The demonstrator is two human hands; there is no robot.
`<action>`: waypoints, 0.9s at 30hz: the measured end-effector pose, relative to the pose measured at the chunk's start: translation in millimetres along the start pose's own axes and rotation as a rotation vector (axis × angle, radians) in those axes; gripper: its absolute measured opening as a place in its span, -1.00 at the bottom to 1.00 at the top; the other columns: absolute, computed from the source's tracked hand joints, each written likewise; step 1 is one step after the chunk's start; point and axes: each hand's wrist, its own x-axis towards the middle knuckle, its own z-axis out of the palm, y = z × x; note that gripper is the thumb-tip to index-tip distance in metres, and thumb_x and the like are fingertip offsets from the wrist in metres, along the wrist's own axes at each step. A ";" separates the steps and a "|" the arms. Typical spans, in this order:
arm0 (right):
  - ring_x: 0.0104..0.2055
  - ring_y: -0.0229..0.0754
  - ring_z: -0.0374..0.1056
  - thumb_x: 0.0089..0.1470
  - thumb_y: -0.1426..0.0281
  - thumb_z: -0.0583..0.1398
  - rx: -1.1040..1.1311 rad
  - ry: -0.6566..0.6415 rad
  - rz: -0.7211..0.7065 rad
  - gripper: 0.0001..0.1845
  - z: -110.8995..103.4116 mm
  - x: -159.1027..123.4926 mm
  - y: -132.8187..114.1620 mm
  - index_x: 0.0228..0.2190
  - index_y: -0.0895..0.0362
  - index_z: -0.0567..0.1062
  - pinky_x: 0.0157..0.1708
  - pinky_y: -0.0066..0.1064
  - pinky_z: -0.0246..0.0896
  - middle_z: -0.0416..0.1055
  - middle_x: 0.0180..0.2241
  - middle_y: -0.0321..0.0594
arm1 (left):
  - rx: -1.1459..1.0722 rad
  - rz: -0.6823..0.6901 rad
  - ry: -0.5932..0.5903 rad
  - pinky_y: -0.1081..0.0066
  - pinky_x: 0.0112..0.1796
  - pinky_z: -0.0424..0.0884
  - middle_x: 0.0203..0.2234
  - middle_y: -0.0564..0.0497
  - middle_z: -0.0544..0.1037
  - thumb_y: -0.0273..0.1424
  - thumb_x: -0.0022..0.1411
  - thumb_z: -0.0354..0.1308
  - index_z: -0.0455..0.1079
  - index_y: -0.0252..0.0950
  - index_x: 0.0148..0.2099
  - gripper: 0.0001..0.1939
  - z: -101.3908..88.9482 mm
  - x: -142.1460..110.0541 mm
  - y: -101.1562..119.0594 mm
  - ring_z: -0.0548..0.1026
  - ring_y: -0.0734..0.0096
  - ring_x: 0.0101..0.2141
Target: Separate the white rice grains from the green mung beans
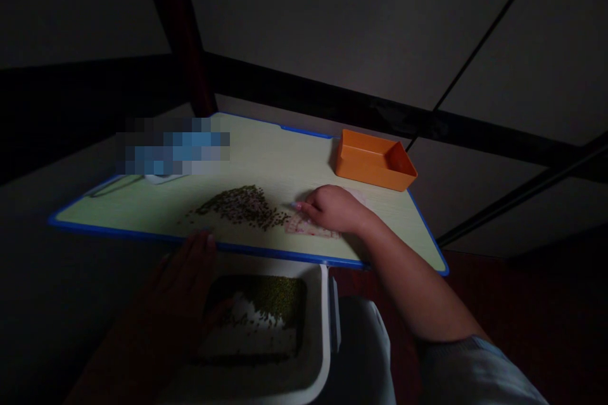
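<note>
My right hand is on the pale table at the right end of a loose pile of small dark beans. Its fingers are curled, with a small pinkish tip at their front; what they hold I cannot make out. Under and beside that hand lies a pinkish sheet with marks. My left hand, in deep shadow, is at the table's near edge with its fingers stretched out and nothing visible in it. Below the edge stands a white tub with small green beans inside, mostly at its far right.
An orange open box stands at the table's back right. The pale table has a blue rim. At its left is a blurred-out blue patch over a white object. A wall stands close behind; my knee is right of the tub.
</note>
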 end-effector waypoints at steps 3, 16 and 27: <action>-0.58 -0.34 -0.05 0.26 0.14 0.01 0.011 -0.063 -0.017 -0.48 -1.5 -0.3 1.9 -0.56 0.15 0.52 -0.49 -0.37 -0.20 0.26 -0.65 -0.30 | -0.001 0.006 0.003 -0.09 0.08 0.29 0.29 -0.43 0.11 -0.01 0.22 -0.18 -0.31 -0.44 0.37 -0.14 -1.8 0.6 1.4 0.16 -0.15 0.26; -0.52 -0.26 0.16 0.30 0.18 -0.10 -0.238 0.087 -0.047 -0.44 12.9 1.0 -9.0 -0.45 0.14 0.57 -0.48 -0.33 -0.24 0.44 -0.52 -0.15 | 0.041 0.014 0.038 -0.06 0.03 0.34 0.29 -0.37 0.13 -0.05 0.22 -0.20 -0.34 -0.38 0.38 -0.18 -2.5 2.6 0.5 0.22 -0.09 0.24; -0.34 -0.10 0.43 0.31 0.16 -0.16 -0.368 0.087 0.128 -0.38 10.4 3.8 -6.3 -0.34 0.17 0.60 -0.43 -0.36 0.03 0.56 -0.35 0.00 | 0.012 0.007 -0.005 -0.08 0.09 0.28 0.32 -0.37 0.05 0.00 0.22 -0.21 -0.30 -0.41 0.37 -0.15 6.5 -6.1 -4.0 0.15 -0.13 0.27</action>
